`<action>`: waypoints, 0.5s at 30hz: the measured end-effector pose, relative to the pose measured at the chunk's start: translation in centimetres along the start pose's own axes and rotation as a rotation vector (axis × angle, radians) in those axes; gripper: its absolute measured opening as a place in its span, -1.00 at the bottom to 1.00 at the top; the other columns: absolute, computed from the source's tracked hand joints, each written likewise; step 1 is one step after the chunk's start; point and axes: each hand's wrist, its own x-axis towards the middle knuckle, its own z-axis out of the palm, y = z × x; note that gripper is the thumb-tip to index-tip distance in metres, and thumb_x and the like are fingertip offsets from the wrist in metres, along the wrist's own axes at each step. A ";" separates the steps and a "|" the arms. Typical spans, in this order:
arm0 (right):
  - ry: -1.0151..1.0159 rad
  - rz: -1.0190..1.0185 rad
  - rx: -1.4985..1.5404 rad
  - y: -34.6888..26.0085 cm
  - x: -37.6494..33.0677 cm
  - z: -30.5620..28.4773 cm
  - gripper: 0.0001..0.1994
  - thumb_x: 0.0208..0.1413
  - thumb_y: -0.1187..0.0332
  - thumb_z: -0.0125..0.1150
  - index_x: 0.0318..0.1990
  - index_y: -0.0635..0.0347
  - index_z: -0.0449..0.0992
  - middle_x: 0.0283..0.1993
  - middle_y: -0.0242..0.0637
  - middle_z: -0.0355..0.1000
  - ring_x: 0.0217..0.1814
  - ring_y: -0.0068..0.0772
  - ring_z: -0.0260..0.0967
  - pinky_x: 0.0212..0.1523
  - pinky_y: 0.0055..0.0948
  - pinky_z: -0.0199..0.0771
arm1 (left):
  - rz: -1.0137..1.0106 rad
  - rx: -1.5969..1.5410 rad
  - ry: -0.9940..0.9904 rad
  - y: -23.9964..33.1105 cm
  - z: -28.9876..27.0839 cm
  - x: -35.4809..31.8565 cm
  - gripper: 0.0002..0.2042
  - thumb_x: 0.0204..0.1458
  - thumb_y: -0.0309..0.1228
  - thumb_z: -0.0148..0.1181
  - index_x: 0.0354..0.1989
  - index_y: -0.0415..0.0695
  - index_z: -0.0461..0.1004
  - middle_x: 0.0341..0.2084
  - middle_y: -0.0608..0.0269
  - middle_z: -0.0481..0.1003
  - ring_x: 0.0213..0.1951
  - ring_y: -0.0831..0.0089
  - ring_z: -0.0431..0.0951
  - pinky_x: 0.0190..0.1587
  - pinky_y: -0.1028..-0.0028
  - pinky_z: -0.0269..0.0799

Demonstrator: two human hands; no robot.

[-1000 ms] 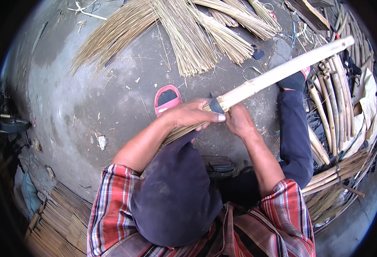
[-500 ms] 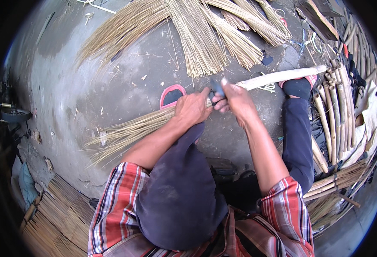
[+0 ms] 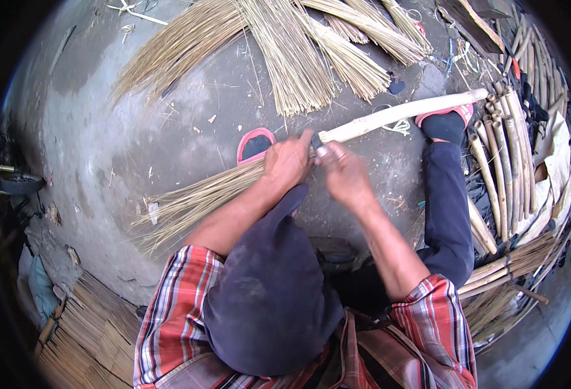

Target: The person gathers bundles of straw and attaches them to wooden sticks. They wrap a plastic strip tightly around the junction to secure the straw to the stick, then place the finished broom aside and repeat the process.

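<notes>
My left hand [image 3: 287, 161] is wrapped round a bundle of thin, straw-coloured sticks [image 3: 201, 198], whose loose ends fan out to the lower left. From the bundle's other end a pale, peeled wooden pole [image 3: 402, 117] runs up to the right. Where the two meet, a dark grey strip [image 3: 316, 144] lies against the stick ends, close to my left fingers. My right hand [image 3: 348, 175] is closed at that joint, thumb and fingers pinching the dark strip. Its exact kind is unclear, as my fingers partly cover it.
Several larger stick bundles [image 3: 292, 71] lie on the concrete floor ahead. My feet, in pink-edged sandals, flank the work; the right one [image 3: 442, 126] is beneath the pole's far end. Cut bamboo poles [image 3: 509, 168] are stacked at the right, with more sticks [image 3: 91, 330] at the lower left.
My right hand has moved left and down, in closer to my left hand, with the dark strip. My left hand still grips the bundle. The view has shifted slightly.
</notes>
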 end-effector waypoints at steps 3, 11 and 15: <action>-0.013 -0.034 -0.057 1.1 -2.6 0.5 -0.71 0.52 0.20 0.01 -0.17 0.21 0.52 -0.30 -0.12 0.54 -0.23 -0.13 0.55 -0.12 -0.14 0.50 | -0.038 -0.103 -0.105 -0.7 -0.6 0.9 -0.56 0.01 -0.28 0.44 0.06 -0.11 0.50 -0.36 -0.05 0.64 -0.25 -0.07 0.71 -0.16 0.04 0.60; -0.065 0.169 0.395 6.5 -1.5 1.0 -0.73 0.52 0.27 0.05 -0.27 0.16 0.51 -0.44 -0.51 0.37 -0.39 -0.63 0.20 -0.29 -0.48 0.32 | -0.404 -1.114 -1.034 -2.2 -0.2 1.8 -0.79 0.09 -0.36 0.40 -0.21 -0.24 0.63 -0.54 0.30 0.54 -0.54 0.55 0.53 -0.55 0.47 0.40; 0.003 0.292 0.265 7.2 -0.1 1.6 -0.72 0.50 0.26 0.06 -0.26 0.20 0.55 -0.43 -0.47 0.43 -0.36 -0.65 0.25 -0.26 -0.45 0.34 | -0.338 -1.215 -0.935 -2.7 1.3 1.7 -0.64 0.10 -0.28 0.46 -0.06 -0.24 0.55 -0.42 0.26 0.57 -0.41 0.46 0.58 -0.38 0.40 0.52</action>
